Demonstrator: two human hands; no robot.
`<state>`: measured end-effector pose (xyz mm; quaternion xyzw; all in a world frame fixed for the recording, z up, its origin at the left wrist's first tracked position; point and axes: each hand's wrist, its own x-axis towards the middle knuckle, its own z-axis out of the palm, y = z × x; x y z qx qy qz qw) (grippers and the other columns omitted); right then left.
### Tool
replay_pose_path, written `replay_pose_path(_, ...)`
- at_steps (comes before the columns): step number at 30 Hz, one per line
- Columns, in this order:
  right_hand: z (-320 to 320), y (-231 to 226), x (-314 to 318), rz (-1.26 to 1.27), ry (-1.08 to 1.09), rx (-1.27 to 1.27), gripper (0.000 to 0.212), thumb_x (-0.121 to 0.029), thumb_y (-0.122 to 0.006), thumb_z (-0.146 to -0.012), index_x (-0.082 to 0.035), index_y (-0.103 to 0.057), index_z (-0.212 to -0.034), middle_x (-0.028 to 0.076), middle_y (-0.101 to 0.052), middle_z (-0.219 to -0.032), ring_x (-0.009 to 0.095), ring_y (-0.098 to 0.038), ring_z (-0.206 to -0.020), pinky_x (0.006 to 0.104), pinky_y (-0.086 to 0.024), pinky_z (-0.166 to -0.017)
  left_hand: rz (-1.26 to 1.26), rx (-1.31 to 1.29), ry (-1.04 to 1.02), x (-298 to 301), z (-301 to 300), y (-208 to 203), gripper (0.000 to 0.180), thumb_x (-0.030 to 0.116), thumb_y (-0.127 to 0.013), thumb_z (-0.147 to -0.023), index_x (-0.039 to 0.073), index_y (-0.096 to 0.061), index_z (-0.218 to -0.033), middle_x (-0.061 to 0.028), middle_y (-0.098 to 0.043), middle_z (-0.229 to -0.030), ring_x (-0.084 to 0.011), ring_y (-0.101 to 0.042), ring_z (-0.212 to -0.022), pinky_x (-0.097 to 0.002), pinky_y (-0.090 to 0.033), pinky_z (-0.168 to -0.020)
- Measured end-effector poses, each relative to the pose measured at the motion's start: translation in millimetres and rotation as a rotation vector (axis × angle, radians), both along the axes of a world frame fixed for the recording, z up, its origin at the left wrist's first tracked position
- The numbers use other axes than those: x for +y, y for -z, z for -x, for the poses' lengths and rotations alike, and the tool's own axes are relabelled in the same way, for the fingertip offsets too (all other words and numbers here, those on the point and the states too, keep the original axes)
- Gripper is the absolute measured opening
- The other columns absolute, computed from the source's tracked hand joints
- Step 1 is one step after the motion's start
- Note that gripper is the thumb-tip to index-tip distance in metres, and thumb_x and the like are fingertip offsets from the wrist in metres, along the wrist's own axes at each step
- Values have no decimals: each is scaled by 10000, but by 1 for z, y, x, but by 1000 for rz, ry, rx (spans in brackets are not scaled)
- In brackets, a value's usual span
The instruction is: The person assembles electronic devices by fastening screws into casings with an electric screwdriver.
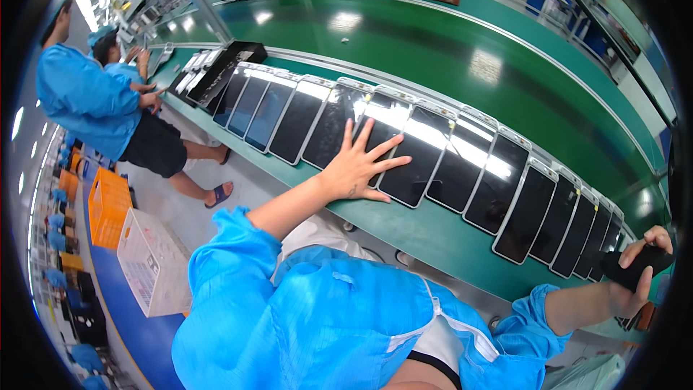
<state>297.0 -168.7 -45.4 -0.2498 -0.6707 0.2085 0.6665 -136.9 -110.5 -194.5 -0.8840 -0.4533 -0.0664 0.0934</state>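
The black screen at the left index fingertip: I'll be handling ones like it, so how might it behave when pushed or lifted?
The black screen looks flat with straight edges, so it's probably stiff. Its glossy face, showing bright reflections, may be slippery. Lying broad side down on the green bench, it would likely slide rather than roll.

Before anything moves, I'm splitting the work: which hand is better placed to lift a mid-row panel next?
Left, probably. The left hand is spread over the middle dark panels and grips nothing. The right hand is out by the row's right end, holding a black object.
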Motion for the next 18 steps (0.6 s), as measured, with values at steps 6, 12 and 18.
replay_pose_path(6, 2, 4, 5, 30, 3, -13, 481, -208, -447, -696, 84, -337, -1063, 186, -313, -963, 117, -435, -564, 198, -324, -525, -57, 27, 8, 41, 0, 6, 794, 667, -481, -568, 324, -262, -1250, -24, -155, -1347, -472, -62, -1184, -676, -67, -856)
replay_pose_path(12, 12, 3, 11, 17, 24, -18, 472, -220, -457, -700, 81, -323, -1038, 179, -308, -940, 124, -439, -557, 197, -316, -508, -63, -28, 21, 42, 6, 0, 773, 664, -458, -586, 306, -278, -1247, -31, -189, -1337, -463, -111, -1180, -670, -59, -861)
replay_pose_path(18, 15, 13, 15, -23, -155, -26, 465, -213, -441, -754, 89, -316, -1085, 167, -303, -990, 122, -409, -590, 208, -321, -550, -430, -264, 49, -34, 112, 1, 632, 589, -477, -673, 196, -428, -1165, -63, -352, -1258, -325, -196, -1213, -549, -53, -958)
